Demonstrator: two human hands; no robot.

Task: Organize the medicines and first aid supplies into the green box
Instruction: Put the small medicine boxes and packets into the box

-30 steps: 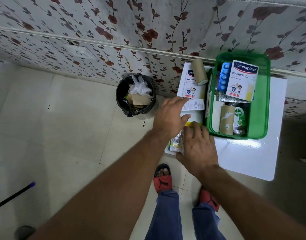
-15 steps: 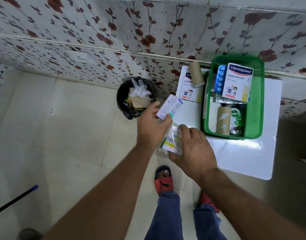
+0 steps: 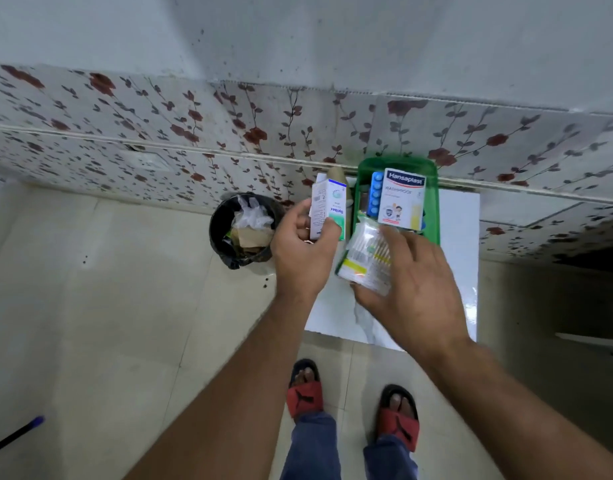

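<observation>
The left hand grips a white-and-green carton, now raised upright just left of the green box, where half a second ago it was tilted lower over the white table. The right hand clasps a clear packet, lifted from the table's near edge to the box's near rim. A Hansaplast carton and blue strip remain inside; a black bin stands left.

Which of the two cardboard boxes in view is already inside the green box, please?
The Hansaplast box, lying in the green box; the Optibex box is held by the left hand.
</observation>
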